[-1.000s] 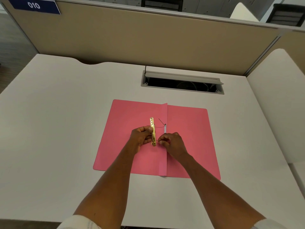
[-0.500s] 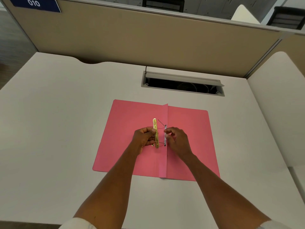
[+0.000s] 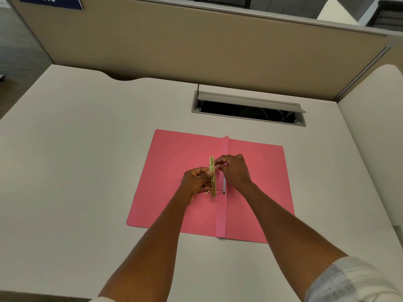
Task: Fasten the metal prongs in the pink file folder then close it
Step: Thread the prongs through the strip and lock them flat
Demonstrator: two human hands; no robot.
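Soft, even light from overhead fell on the white desk [image 3: 87, 171], which showed no glare and only faint, short shadows under the forearms and along the raised centre fold of the pink file folder [image 3: 174, 166]. The cable hatch [image 3: 248, 109], beyond the folder, was the darkest patch, its inside nearly black. Wide-angle distortion bowed the beige partition [image 3: 196, 44] and the desk edges away from the folder, while the sleeve [image 3: 349, 280] at the lower right corner was soft and smeared; detail at the fingertips was too small to read.

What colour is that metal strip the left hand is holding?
Shiny gold metal strip, clearest in the head view.
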